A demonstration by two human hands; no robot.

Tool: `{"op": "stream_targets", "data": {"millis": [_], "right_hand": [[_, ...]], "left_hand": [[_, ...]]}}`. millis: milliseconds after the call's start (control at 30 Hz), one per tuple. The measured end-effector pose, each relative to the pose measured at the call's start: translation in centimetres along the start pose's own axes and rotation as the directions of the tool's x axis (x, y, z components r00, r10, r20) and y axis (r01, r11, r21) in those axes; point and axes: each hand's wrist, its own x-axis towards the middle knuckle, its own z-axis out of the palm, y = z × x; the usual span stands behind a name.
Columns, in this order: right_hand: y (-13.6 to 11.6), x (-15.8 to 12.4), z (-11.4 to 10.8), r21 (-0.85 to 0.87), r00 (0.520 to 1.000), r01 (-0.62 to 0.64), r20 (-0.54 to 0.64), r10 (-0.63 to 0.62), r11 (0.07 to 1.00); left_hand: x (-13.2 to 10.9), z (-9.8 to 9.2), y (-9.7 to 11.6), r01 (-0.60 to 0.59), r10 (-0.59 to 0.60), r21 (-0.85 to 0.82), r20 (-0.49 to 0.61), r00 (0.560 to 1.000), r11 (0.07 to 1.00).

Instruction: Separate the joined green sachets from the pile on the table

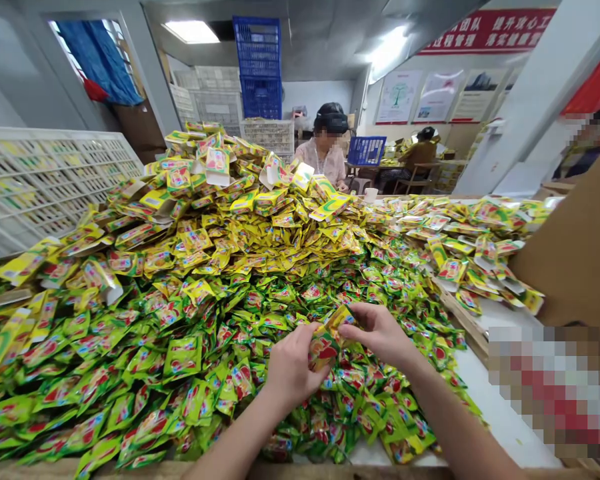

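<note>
My left hand (291, 363) is closed around a small green packet (323, 351) with a red picture on it. At its top, my right hand (380, 333) pinches a yellow packet (339, 316) between thumb and fingers, touching the green one. Whether the yellow one is tucked behind or beside the green packet I cannot tell. Both hands are above a wide heap of loose green packets (185, 353). Behind these lies a bank of yellow packets (280, 243), topped by flat yellow cartons (177, 179), some with open white flaps.
A white plastic crate (55, 133) stands at the left. More yellow cartons (480, 250) lie on the right behind a wooden strip (463, 320), beside a brown cardboard box (575, 247). A person (325, 150) sits across the heap. Blue crates (257, 47) are stacked further back.
</note>
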Motion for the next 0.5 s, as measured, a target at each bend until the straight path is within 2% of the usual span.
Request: {"op": "stream_targets", "data": {"millis": [67, 133, 200, 267, 367, 433, 500], "right_hand": [[0.9, 0.0, 0.8, -0.007, 0.998, 0.008, -0.065, -0.008, 1.0], [1.3, -0.4, 1.5, -0.053, 0.988, 0.031, -0.15, -0.039, 0.998], [1.3, -0.9, 2.0, -0.041, 0.982, 0.021, -0.185, -0.028, 0.999], [1.3, -1.3, 2.1, 0.082, 0.987, -0.047, -0.147, 0.058, 0.996], [1.2, -1.7, 2.2, 0.28, 0.984, -0.137, -0.072, 0.163, 0.95], [1.0, -2.0, 2.3, 0.31, 0.98, -0.075, -0.154, 0.128, 0.948], [0.7, -2.3, 2.5, 0.25, 0.959, 0.048, -0.281, 0.025, 0.967]], "left_hand": [[-0.4, 0.2, 0.1, 0.045, -0.044, -0.022, 0.013, 0.999, 0.999], [-0.5, 0.2, 0.3, 0.098, -0.099, 0.046, 0.028, 0.995, 0.994], [-0.5, 0.2, 0.4, 0.155, -0.164, 0.141, 0.057, 0.985, 0.978], [-0.5, 0.0, 0.4, 0.184, -0.204, 0.194, 0.087, 0.975, 0.964], [-0.6, -0.2, 0.5, 0.163, -0.18, 0.195, 0.073, 0.981, 0.967], [-0.6, -0.4, 0.5, 0.138, -0.14, 0.178, 0.002, 0.99, 0.974], [-0.6, -0.5, 0.5, 0.121, -0.108, 0.157, -0.086, 0.99, 0.98]]}}
